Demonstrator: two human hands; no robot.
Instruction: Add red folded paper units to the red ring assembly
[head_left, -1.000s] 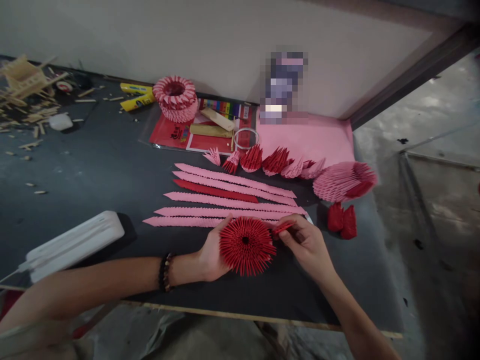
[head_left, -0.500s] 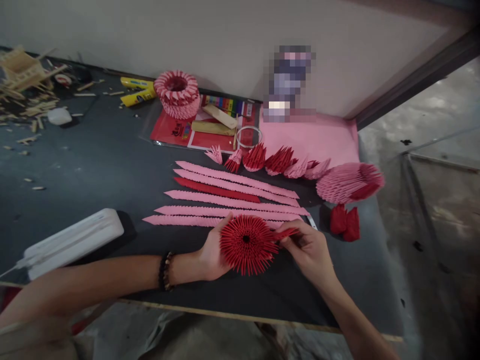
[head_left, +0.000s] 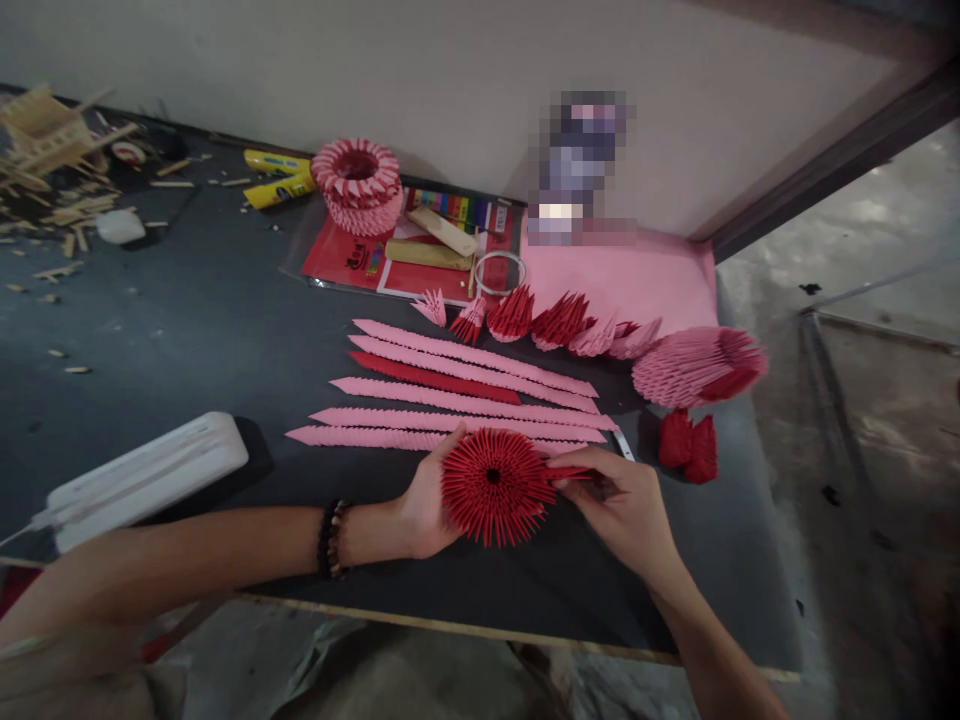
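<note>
My left hand (head_left: 433, 505) grips the left side of a round red folded-paper piece (head_left: 495, 490), made of many pointed paper units around a dark centre hole. At its right edge, my right hand (head_left: 619, 505) pinches a small red folded-paper strip (head_left: 566, 473), whose inner end touches the round piece. Fingers hide part of that strip. Just beyond my hands lie several long pink folded-paper strips (head_left: 450, 402) and one shorter red strip (head_left: 427, 376). Two small red folded-paper pieces (head_left: 688, 445) stand to the right of my right hand.
Across the back are a pink-and-red paper ring vase (head_left: 364, 215), yellow glue tubes (head_left: 277, 188), a red packet (head_left: 337, 265) and a pink sheet (head_left: 637, 275). A large pink paper piece (head_left: 694, 365) sits at right. A white power strip (head_left: 150, 480) and wooden scraps (head_left: 75, 215) lie left.
The small red strip in my right hand has turned from slanting upward to nearly level against the round piece. My left hand keeps its hold.
</note>
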